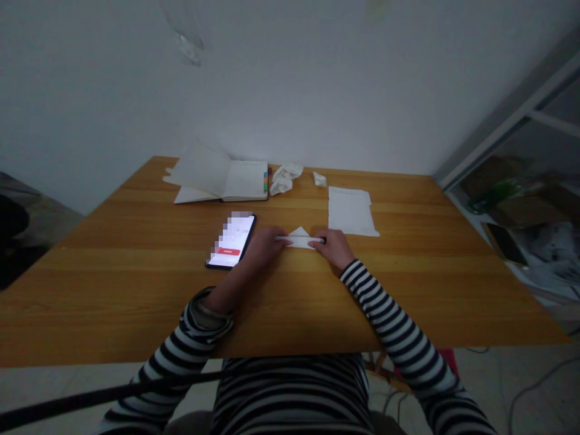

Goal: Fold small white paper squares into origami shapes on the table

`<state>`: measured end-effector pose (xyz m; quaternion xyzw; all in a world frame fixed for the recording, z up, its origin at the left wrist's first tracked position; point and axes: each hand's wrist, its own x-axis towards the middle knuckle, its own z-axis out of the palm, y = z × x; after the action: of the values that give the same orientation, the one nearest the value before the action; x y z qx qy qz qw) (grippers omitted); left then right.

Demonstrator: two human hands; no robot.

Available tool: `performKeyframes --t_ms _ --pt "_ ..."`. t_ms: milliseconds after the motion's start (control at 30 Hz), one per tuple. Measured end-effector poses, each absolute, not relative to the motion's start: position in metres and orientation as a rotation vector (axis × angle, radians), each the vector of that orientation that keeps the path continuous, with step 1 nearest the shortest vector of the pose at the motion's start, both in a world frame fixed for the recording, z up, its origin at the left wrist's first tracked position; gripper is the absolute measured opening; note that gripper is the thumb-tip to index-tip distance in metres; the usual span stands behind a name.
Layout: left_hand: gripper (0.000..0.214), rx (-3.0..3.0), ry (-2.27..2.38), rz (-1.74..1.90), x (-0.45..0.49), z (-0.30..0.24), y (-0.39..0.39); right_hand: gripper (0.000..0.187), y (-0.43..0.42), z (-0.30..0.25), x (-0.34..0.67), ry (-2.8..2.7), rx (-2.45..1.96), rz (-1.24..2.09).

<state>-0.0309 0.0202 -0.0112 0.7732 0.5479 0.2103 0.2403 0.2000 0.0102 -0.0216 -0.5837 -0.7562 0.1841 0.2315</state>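
Observation:
A small folded sheet of white paper [299, 240] with a triangular peak pointing away from me lies low over the wooden table [290, 302]. My left hand [267, 244] pinches its left end, and my right hand [334, 246] pinches its right end. The fingers of both hands are closed on the paper's edges. A flat white sheet [351, 210] with torn edges lies beyond my right hand. To the left of my left hand is a phone [232, 240] with its screen lit.
An open notebook [247, 179] with coloured tabs lies at the back left. Crumpled papers [285, 178] and a smaller paper scrap [319, 179] sit near the wall. On the right, beyond the table, a shelf [521, 241] holds various items.

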Motion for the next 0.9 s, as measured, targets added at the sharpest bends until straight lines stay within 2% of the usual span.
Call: performKeyframes --t_ms 233,600,900 --pt "0.02 2.181 1.631 0.508 -0.028 -0.007 0.019 0.012 0.008 -0.015 0.194 -2.079 -1.726 0.452" --pt "0.032 2.264 1.8 0.28 -0.026 -0.004 0.024 0.018 0.005 -0.009 0.183 -2.152 -1.914 0.291" --pt "0.028 2.307 1.799 0.351 -0.028 -0.012 0.029 0.02 0.01 -0.009 0.184 -2.14 -1.957 0.276"
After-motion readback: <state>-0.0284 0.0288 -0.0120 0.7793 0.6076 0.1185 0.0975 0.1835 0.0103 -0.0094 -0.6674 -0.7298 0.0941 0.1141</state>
